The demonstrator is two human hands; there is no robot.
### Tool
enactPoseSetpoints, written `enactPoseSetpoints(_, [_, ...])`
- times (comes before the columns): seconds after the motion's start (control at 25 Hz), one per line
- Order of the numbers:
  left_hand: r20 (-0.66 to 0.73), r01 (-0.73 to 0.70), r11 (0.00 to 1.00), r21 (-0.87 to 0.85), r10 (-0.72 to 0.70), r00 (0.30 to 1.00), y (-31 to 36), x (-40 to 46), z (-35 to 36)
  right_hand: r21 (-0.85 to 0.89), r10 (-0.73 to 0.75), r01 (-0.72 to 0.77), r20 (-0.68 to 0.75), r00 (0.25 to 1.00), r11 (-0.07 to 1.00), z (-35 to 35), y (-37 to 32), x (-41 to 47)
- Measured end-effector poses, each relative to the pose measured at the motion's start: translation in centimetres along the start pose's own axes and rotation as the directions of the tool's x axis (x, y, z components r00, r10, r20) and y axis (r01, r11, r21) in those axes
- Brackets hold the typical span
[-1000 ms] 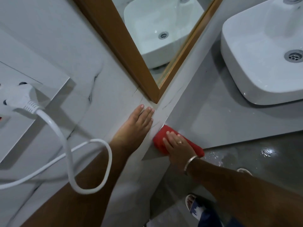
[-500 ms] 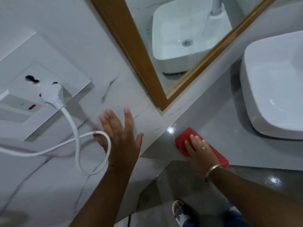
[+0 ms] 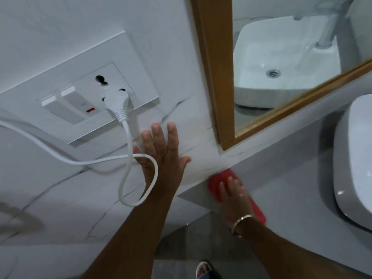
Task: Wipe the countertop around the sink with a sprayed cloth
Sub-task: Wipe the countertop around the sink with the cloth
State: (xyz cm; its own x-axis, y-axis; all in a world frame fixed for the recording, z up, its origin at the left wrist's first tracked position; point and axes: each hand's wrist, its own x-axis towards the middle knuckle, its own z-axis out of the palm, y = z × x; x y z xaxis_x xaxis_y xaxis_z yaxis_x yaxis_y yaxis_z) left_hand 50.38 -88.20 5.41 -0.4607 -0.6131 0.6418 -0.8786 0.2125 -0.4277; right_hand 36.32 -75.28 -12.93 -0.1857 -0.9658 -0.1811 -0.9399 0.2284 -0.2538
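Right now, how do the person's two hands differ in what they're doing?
The left hand lies flat and bare against the wall, fingers spread, beside the white cord; the right hand presses the red cloth onto the countertop. The right wrist wears a bangle; the left shows none. Both lie palm-down.

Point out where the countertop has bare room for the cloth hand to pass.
Bare counter lies between the red cloth and the sink, running back to the wall under the mirror frame. It is crowded at the left corner: the right hand presses the cloth there, and the left hand braces on the wall by the white cord.
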Motion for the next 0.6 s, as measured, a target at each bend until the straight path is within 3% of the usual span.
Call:
enactPoseSetpoints(0.08, [0.019, -0.012, 1.0, -0.001, 0.012, 1.0, -0.2, 0.1, -0.4, -0.071, -0.268, 0.281, 0.151, 0.951, 0.957, 1.0, -0.4, -2.6])
enactPoseSetpoints(0.12, [0.017, -0.006, 1.0, -0.013, 0.007, 1.0, -0.3, -0.1, -0.3, -0.079, -0.272, 0.291, 0.186, 0.944, 0.954, 1.0, 0.8, -4.1])
enactPoseSetpoints(0.24, [0.018, 0.002, 0.998, -0.061, -0.001, 1.0, 0.1, -0.2, 0.1, -0.032, 0.041, -0.041, -0.008, 0.999, 0.999, 0.7, 5.7, -5.3])
enactPoseSetpoints(0.32, [0.023, 0.012, 0.997, -0.081, -0.011, 1.0, 0.1, -0.1, 0.0, 0.054, 0.298, -0.297, 0.001, 0.955, 0.953, -0.7, 5.8, -1.5])
enactPoseSetpoints(0.36, [0.012, 0.012, 0.997, -0.078, -0.011, 1.0, 0.2, -0.2, 0.2, 0.089, 0.364, -0.365, 0.019, 0.931, 0.927, -1.1, 4.1, 0.2])
enactPoseSetpoints(0.4, [0.003, 0.008, 0.998, -0.066, -0.008, 1.0, 0.3, -0.2, 0.4, 0.092, 0.34, -0.341, 0.033, 0.94, 0.935, -0.9, 1.8, 1.6])
enactPoseSetpoints(0.48, [0.003, -0.002, 0.998, -0.062, 0.002, 1.0, 0.3, -0.1, 0.5, 0.058, 0.039, -0.042, 0.043, 0.998, 0.997, 1.5, -2.9, 1.4])
enactPoseSetpoints(0.56, [-0.002, -0.003, 0.997, -0.082, 0.003, 1.0, 0.3, 0.0, 0.3, -0.02, -0.301, 0.309, 0.169, 0.939, 0.951, 3.7, -4.8, -1.5])
enactPoseSetpoints(0.6, [-0.01, -0.002, 0.996, -0.092, 0.001, 1.0, 0.3, 0.0, 0.2, -0.07, -0.402, 0.424, 0.216, 0.89, 0.903, 4.1, -4.1, -2.3])
